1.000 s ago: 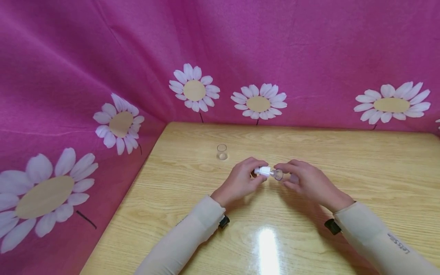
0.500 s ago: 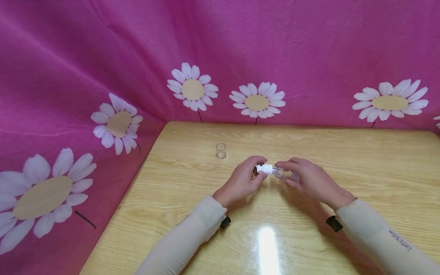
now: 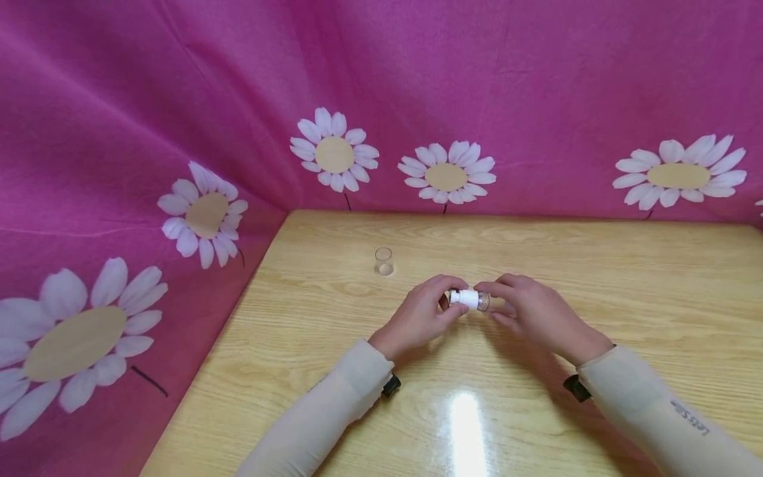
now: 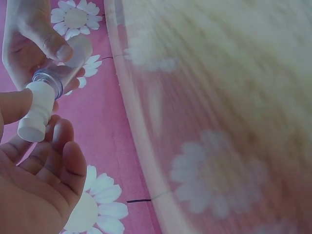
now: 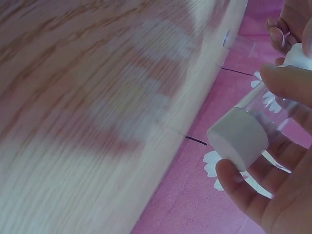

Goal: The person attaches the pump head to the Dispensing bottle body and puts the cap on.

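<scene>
Over the middle of the table in the head view, my left hand point(image 3: 420, 311) pinches a white pump top point(image 3: 468, 299) between thumb and fingers. My right hand point(image 3: 539, 315) grips a small clear pump bottle point(image 4: 68, 68), its thumb along the side in the left wrist view. Pump and bottle lie in one line, tilted on their side, with the pump's collar at the bottle's neck. The bottle has a white bottom end point(image 5: 237, 138), seen close in the right wrist view. A clear, cup-shaped cap point(image 3: 384, 262) stands on the table beyond my left hand.
The wooden table point(image 3: 334, 298) has a bright light reflection near its front. Pink cloth point(image 3: 536, 99) printed with white daisies hangs behind it and along its left side. Both forearms wear beige sleeves, with a dark band point(image 3: 577, 388) at the right wrist.
The white pump top and the clear bottle have come together; the narrow part once showing between them is inside the bottle now. The clear cap has stayed in place.
</scene>
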Available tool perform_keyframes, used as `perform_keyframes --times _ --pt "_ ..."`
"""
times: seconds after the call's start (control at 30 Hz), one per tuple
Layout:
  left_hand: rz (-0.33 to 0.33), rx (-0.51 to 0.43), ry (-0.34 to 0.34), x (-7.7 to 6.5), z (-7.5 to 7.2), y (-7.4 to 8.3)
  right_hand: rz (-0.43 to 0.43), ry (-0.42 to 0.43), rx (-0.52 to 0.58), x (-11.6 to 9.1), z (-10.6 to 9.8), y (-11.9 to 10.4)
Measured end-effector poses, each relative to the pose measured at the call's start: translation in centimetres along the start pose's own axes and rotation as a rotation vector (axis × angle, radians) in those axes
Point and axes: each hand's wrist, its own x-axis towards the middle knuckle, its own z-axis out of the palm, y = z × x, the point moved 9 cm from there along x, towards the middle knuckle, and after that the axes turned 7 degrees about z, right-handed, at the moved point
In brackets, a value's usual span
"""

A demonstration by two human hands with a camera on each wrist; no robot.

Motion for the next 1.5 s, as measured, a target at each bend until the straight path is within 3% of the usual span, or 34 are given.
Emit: perform_keyframes --times 0.53,1.17,1.5 --pt "-0.058 -0.005 -0.01 -0.2 0.3 -0.5 -0.034 0.026 -0.061 -0.1 -0.1 -1.2" --pt "-0.059 0.009 -0.035 -0.2 0.7 -0.7 0.008 -0.011 -0.034 -0.3 0.3 -0.7" --pt "-0.024 0.03 -0.025 0.2 0.2 -0.3 0.011 -0.002 -0.025 -0.1 0.2 -0.6"
